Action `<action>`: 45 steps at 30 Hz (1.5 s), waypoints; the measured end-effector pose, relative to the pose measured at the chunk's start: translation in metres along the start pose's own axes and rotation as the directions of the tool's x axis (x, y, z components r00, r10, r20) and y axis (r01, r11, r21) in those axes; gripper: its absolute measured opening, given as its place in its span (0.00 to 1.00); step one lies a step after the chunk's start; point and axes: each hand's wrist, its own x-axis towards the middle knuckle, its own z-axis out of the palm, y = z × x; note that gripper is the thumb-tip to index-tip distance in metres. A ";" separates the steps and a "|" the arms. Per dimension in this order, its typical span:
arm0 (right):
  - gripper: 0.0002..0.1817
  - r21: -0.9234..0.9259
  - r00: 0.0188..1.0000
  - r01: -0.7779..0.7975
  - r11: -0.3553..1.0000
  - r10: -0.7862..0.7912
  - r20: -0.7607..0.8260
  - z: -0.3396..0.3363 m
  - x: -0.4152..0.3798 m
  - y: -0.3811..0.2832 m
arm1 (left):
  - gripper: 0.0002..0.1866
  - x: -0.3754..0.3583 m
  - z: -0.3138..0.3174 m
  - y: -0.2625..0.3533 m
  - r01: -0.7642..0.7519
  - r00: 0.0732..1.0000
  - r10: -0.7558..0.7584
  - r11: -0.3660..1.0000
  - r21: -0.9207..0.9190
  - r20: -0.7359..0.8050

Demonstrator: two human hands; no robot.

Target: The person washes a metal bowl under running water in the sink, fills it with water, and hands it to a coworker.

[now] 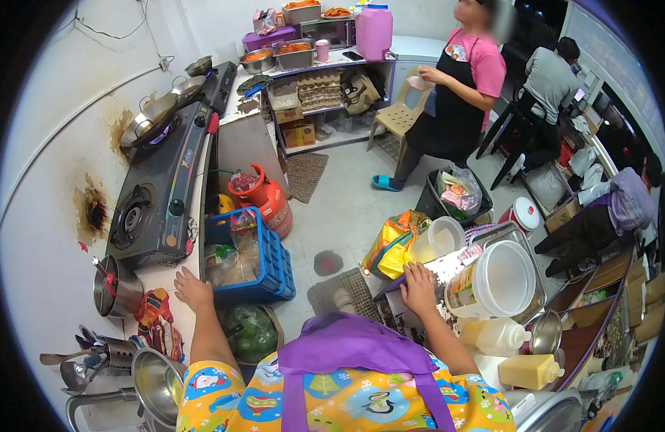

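My left hand rests with spread fingers on the edge of the pale counter, just in front of the black gas stove and above the blue crate. Nothing is in it. My right hand lies with its fingers apart on the edge of the right-hand table, beside the big clear plastic bucket and near a smaller translucent tub. It holds nothing that I can see. A metal pot and a red patterned cloth are left of my left hand.
An orange gas cylinder stands on the floor beyond the crate. A person in a black apron stands by a beige chair. A lined bin is nearer. Two other people are at the right. Metal bowls and utensils sit lower left.
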 end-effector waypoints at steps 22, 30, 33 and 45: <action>0.32 0.021 1.000 -0.011 1.000 0.011 0.011 -0.001 0.001 -0.001 | 0.45 0.000 -0.003 0.001 0.001 1.000 -0.001 1.000 -0.021 -0.008; 0.32 0.036 1.000 -0.019 0.999 0.019 0.008 0.001 0.000 0.000 | 0.45 0.001 0.000 -0.001 0.001 1.000 -0.001 1.000 -0.022 -0.003; 0.28 0.230 0.994 -0.107 0.967 0.109 0.003 0.006 0.008 -0.003 | 0.45 0.001 0.005 -0.003 -0.005 1.000 0.005 1.000 -0.011 -0.018; 0.39 0.636 0.639 -0.416 -0.650 -0.707 -0.304 -0.301 0.072 -0.231 | 0.45 -0.001 -0.001 -0.001 -0.007 1.000 0.007 1.000 -0.005 -0.017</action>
